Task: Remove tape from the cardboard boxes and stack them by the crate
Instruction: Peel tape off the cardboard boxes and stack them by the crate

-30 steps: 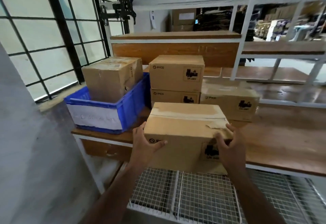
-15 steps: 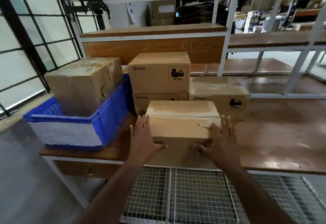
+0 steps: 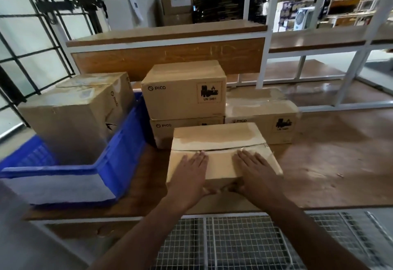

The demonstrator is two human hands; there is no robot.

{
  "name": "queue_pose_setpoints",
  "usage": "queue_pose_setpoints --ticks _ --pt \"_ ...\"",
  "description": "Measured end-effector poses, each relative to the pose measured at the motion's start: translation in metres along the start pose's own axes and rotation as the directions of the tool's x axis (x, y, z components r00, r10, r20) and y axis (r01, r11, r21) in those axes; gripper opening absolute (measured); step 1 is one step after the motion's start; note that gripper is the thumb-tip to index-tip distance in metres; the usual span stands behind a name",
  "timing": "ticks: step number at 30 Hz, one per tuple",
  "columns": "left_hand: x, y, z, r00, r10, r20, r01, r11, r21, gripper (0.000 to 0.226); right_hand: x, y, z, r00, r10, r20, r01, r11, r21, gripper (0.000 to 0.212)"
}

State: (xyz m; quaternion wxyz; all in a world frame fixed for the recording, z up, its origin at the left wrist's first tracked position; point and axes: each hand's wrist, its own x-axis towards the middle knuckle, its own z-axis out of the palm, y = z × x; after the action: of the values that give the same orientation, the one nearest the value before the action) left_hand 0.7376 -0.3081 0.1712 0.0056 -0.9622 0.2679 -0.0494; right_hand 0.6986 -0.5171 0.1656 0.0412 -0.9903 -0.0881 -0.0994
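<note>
Left hand [image 3: 192,171]: flat, palm down on the top of the nearest cardboard box [image 3: 219,142], fingers straight and pointing away, thumb hooked over the near top edge; released, gripping nothing. Right hand [image 3: 256,169]: same posture on the right half of the same top, fingers straight, thumb at the near edge; released.

Nearest cardboard box: sits on the wooden table [image 3: 331,163] near its front edge, flap seam running across the top just beyond the fingertips, a torn strip of tape [image 3: 255,147] along the seam at the right.

Behind it: two PICO boxes, upper box [image 3: 184,91] stacked on lower box [image 3: 170,129]; a single taped box [image 3: 263,112] to their right, just beside them.

Left: blue crate [image 3: 119,157] on the table, touching the stack, with a large tilted box [image 3: 76,110] standing inside it.

Below the table front: white wire-mesh rack [image 3: 234,242]. Beyond: white-framed wooden shelving [image 3: 170,33].
</note>
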Motion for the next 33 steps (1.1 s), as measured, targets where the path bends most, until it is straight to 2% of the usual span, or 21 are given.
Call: queue_pose_setpoints --ticks 5,12,17,19,20,23,28,31,33 --pt "0.001 -0.002 0.004 1.000 -0.002 -0.010 0.002 1.000 -0.011 0.110 -0.001 0.000 0.003 1.000 -0.009 -0.029 0.008 1.000 -0.019 0.101" --pt "0.002 -0.004 0.000 1.000 -0.013 0.002 0.013 0.997 -0.081 0.107 0.003 -0.004 -0.008 0.999 0.017 0.052 -0.019 0.999 0.030 0.099" --pt "0.003 -0.021 -0.016 0.999 0.027 0.041 -0.018 0.979 -0.204 0.111 0.019 0.009 -0.023 0.991 0.035 0.129 -0.068 0.965 0.255 0.102" --pt "0.010 -0.026 -0.026 0.999 0.006 0.047 0.008 0.959 -0.285 0.102 0.028 0.013 -0.022 0.993 0.054 0.109 -0.092 0.923 0.375 0.116" --pt "0.016 -0.027 -0.029 1.000 -0.018 0.023 0.024 0.947 -0.321 0.093 0.033 0.013 -0.019 0.993 0.057 0.102 -0.092 0.921 0.379 0.120" --pt "0.039 -0.028 -0.027 0.997 -0.070 -0.045 0.053 0.951 -0.305 0.090 0.050 0.008 -0.009 0.992 0.019 0.124 -0.047 0.974 0.224 0.113" --pt "0.057 -0.033 -0.001 0.989 -0.075 0.124 0.095 0.982 -0.162 0.086 0.064 0.011 -0.005 0.972 0.018 0.235 -0.047 0.992 0.119 0.097" --pt "0.060 -0.035 0.003 0.991 -0.084 0.107 0.099 0.985 -0.142 0.086 0.072 0.014 -0.005 0.988 0.009 0.152 -0.025 0.994 0.106 0.077" --pt "0.060 -0.035 0.004 0.992 -0.096 0.086 0.107 0.984 -0.139 0.085 0.075 0.015 -0.001 0.996 0.009 0.091 -0.019 0.994 0.111 0.075"
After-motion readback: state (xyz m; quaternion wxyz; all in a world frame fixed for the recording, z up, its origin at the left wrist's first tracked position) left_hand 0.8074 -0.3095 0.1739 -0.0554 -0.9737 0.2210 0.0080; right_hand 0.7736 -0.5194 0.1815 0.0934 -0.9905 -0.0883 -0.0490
